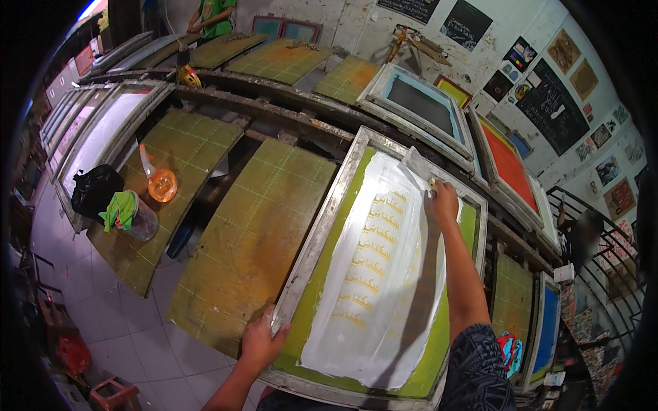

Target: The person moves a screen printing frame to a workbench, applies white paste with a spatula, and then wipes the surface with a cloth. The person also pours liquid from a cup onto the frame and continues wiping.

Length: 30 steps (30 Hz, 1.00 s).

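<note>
"what's in the right hand (444, 203)?"

"it's closed around a squeegee (414, 168), at the far end of the white ink (363, 346) on the framed screen (343, 185)."

"and the left hand (262, 340)?"

"gripping that screen's near left edge."

"around them?"

"an olive board (236, 257) just left, an orange cup (162, 185) farther left, a red-orange screen (508, 168) far right."

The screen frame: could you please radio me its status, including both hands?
Left hand gripping screen frame, near left side. Right hand holding white-smeared flat tool, far end. White ink across green mesh; right forearm over its right side.
</note>
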Available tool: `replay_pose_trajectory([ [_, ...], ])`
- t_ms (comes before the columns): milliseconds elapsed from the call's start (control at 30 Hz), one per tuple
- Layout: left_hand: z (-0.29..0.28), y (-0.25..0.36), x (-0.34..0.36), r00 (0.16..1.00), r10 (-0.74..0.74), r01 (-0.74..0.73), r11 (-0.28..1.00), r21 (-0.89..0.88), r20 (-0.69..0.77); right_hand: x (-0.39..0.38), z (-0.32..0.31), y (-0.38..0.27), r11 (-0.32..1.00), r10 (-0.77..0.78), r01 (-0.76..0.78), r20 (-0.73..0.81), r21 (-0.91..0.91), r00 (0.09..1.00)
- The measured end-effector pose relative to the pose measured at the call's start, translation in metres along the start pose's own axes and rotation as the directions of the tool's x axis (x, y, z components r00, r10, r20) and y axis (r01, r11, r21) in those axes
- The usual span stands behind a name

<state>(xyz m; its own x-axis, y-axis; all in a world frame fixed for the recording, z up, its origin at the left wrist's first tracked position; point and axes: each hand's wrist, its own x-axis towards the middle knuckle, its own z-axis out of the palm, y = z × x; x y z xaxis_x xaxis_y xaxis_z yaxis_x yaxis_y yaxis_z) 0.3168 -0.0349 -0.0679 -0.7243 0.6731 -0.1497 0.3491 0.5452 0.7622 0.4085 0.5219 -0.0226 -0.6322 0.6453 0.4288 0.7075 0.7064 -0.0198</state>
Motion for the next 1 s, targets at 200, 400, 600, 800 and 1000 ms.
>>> replay_pose_trajectory([
  [200, -0.005, 0.015, 0.005, 0.998, 0.056, -0.055, 0.996, -0.067, 0.007, -0.012, -0.006, -0.011, 0.891, -0.012, 0.077, -0.147, 0.447, 0.989],
  [400, 0.011, 0.022, 0.008, 0.999, 0.004, 0.004, 0.985, -0.175, 0.042, -0.099, -0.094, -0.009, 0.554, 0.255, -0.174, 0.032, 0.814, 0.966],
  [600, 0.03, 0.023, 0.013, 0.99, 0.041, -0.021, 0.989, -0.148, 0.133, -0.25, -0.23, 0.045, -0.181, 0.364, -0.356, 0.399, 0.917, 0.842],
  [800, 0.056, 0.013, 0.022, 0.984, 0.164, -0.133, 0.938, -0.32, 0.072, -0.424, -0.357, 0.088, -0.866, 0.247, 0.02, 0.394, 0.499, 0.885],
  [1000, 0.073, 0.179, -0.081, 0.803, 0.594, -0.427, 0.617, 0.661, -0.036, -0.63, -0.481, 0.126, -0.757, 0.522, 0.291, 0.275, 0.585, 0.807],
])
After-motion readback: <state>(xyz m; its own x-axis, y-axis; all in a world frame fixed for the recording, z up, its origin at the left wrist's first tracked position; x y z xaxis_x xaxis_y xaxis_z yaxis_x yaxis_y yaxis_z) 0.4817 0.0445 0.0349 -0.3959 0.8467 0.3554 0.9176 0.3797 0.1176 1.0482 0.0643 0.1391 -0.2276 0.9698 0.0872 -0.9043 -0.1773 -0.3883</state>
